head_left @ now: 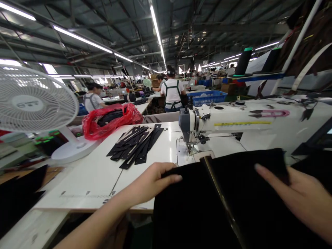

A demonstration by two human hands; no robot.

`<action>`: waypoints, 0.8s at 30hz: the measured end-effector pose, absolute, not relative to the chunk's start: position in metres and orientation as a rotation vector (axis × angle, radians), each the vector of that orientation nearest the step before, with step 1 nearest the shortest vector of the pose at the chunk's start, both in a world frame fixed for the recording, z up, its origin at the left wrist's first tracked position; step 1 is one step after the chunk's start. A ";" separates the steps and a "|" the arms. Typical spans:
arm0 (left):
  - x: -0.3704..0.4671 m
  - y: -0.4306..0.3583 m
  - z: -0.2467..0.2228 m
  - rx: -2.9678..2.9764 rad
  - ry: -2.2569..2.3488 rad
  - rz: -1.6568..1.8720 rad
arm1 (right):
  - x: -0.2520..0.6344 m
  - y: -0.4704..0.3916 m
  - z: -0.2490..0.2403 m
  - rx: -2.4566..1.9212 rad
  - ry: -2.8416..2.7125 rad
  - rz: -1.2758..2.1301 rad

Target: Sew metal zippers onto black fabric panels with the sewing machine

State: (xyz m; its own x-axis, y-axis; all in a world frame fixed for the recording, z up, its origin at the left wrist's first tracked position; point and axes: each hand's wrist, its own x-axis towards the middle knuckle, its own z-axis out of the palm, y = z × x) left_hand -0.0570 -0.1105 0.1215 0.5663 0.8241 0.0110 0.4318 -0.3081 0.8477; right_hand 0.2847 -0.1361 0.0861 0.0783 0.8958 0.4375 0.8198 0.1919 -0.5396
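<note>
A large piece of black fabric (186,207) hangs between my hands, with a shiny brownish strip (220,193) running down its middle. At its upper left edge my left hand (155,180) grips it, thumb on top and fingers partly hidden behind. My right hand (298,190) pinches the upper right corner, its thumb lying over the cloth. Just beyond the fabric's top edge stands a white sewing machine (230,121), its needle and presser foot (191,147) above the metal plate. The lower part of the fabric runs out of view.
Black strips (137,143) lie piled on the white table (85,176). Behind them sits a red plastic bag (111,121) with dark material. A white fan (33,100) stands at left, thread cones (243,62) at upper right. Several people work at tables beyond, near a blue crate (207,98).
</note>
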 end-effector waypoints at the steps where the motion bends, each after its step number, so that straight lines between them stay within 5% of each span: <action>1: -0.061 -0.101 0.118 1.987 1.059 0.568 | 0.274 -0.124 0.086 -1.617 -1.745 0.202; 14: -0.082 -0.049 0.070 2.238 1.160 0.411 | 0.244 -0.096 0.052 -1.621 -1.776 0.505; 24: -0.039 -0.076 0.058 2.630 1.614 0.596 | 0.224 -0.072 0.034 -1.857 -1.836 0.150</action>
